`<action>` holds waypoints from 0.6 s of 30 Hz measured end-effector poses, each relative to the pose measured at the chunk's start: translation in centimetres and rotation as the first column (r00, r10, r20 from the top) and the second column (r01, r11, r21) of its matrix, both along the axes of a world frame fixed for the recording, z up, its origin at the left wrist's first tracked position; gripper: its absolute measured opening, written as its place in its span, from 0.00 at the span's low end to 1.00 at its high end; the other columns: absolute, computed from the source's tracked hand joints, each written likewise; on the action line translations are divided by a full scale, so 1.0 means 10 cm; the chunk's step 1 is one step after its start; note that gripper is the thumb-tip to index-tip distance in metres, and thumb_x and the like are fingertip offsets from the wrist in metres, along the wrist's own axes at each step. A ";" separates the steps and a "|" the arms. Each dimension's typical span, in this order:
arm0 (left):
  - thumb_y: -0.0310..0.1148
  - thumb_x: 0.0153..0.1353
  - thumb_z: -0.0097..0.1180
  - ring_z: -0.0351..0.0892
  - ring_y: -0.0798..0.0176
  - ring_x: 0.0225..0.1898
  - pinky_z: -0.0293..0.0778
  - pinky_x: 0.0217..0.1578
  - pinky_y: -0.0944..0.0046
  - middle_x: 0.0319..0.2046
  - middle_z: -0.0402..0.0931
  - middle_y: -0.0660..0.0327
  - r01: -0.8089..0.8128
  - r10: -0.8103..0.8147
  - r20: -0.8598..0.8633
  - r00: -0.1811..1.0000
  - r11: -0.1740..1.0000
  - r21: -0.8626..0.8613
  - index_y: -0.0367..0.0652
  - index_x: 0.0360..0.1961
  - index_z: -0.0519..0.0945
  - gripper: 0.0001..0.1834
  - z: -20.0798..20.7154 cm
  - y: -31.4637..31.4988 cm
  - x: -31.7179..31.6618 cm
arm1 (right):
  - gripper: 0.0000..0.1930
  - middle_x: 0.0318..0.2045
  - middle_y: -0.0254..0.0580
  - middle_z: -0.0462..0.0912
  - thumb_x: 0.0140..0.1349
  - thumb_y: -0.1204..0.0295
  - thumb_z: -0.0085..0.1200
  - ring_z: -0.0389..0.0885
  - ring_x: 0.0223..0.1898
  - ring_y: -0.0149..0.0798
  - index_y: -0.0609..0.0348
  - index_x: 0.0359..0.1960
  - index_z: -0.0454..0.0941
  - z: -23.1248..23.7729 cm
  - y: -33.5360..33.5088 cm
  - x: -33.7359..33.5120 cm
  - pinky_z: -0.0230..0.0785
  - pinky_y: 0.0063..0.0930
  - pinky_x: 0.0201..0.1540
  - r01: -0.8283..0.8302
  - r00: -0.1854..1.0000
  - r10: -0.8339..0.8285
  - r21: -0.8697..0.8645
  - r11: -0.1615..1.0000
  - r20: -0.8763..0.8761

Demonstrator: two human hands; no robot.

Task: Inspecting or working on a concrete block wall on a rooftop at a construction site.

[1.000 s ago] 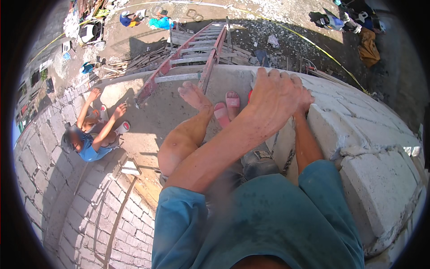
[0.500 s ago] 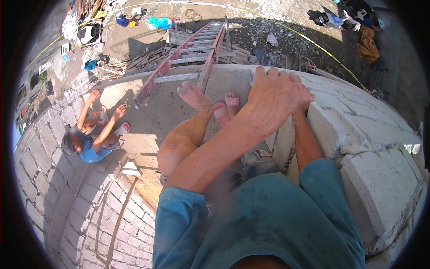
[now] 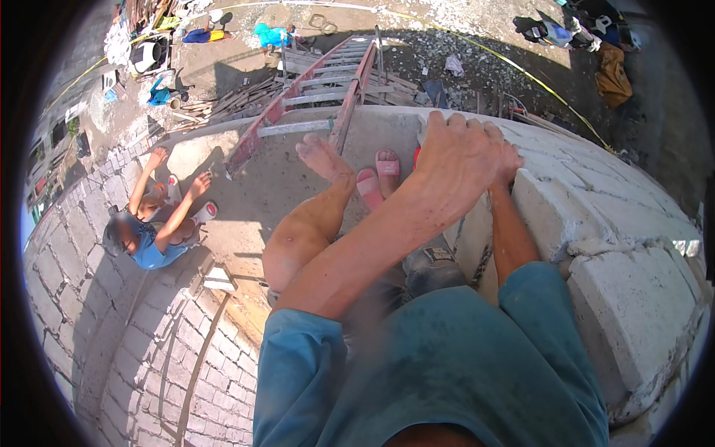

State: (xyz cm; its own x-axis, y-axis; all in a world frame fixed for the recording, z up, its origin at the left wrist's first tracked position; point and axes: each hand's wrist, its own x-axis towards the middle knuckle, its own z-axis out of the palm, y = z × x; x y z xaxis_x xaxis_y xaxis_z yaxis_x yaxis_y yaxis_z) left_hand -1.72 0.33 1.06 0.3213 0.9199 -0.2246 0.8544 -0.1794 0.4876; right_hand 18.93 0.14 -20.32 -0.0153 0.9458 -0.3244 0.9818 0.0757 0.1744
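My left hand (image 3: 456,153) lies over my right hand at the wall's far edge, its fingers bent forward and down, their tips out of sight. Whatever those fingers press on is hidden. Only the edge of my right hand (image 3: 509,165) shows beside it, its fingers mostly covered. Rough pale concrete blocks (image 3: 555,216) lie just right of my right forearm. Below my left forearm are a bent bare leg (image 3: 298,242) and a bare foot (image 3: 325,158). Two feet in pink sandals (image 3: 370,186) show left of my left hand.
A red ladder (image 3: 287,112) with pale rungs leans at the ledge. On the left, a person in a blue shirt (image 3: 153,249) sits with arms raised, against a block wall (image 3: 67,268). Planks (image 3: 231,104), rubble and a yellow line (image 3: 521,71) lie below, with several people farther off.
My hands have stayed almost where they were. Down on the ground, the distant figures in blue and yellow and in turquoise have shifted place and posture.
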 end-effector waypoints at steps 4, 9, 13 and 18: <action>0.25 0.45 0.61 0.80 0.52 0.40 0.72 0.38 0.51 0.33 0.79 0.53 -0.002 0.002 -0.002 1.000 1.000 -0.013 0.31 0.49 0.75 0.26 -0.01 0.00 0.00 | 0.11 0.32 0.37 0.84 0.57 0.61 0.55 0.80 0.42 0.43 0.51 0.37 0.78 0.02 0.02 -0.03 0.66 0.49 0.42 0.013 1.000 -0.013 -0.016 1.000 -0.001; 0.25 0.45 0.61 0.80 0.52 0.40 0.72 0.39 0.51 0.32 0.79 0.54 0.017 -0.017 -0.002 1.000 0.999 -0.031 0.31 0.48 0.75 0.25 0.01 0.01 0.01 | 0.11 0.33 0.37 0.84 0.57 0.61 0.55 0.80 0.43 0.43 0.51 0.38 0.78 0.00 0.02 0.00 0.66 0.49 0.43 0.022 1.000 -0.023 -0.034 0.999 -0.015; 0.25 0.45 0.61 0.80 0.52 0.40 0.72 0.39 0.51 0.32 0.79 0.54 0.016 -0.016 -0.015 1.000 1.000 -0.015 0.32 0.48 0.75 0.25 0.00 0.00 0.02 | 0.11 0.33 0.37 0.84 0.57 0.61 0.55 0.80 0.44 0.43 0.50 0.38 0.78 0.01 0.01 -0.01 0.66 0.49 0.43 0.009 1.000 -0.009 -0.012 1.000 -0.005; 0.25 0.45 0.62 0.80 0.53 0.40 0.72 0.39 0.50 0.32 0.79 0.55 0.006 -0.006 -0.009 1.000 1.000 -0.009 0.34 0.45 0.75 0.23 -0.01 0.00 0.02 | 0.10 0.33 0.36 0.84 0.58 0.61 0.55 0.80 0.44 0.43 0.50 0.38 0.78 0.02 0.01 -0.02 0.66 0.49 0.43 0.015 1.000 -0.015 -0.021 1.000 -0.009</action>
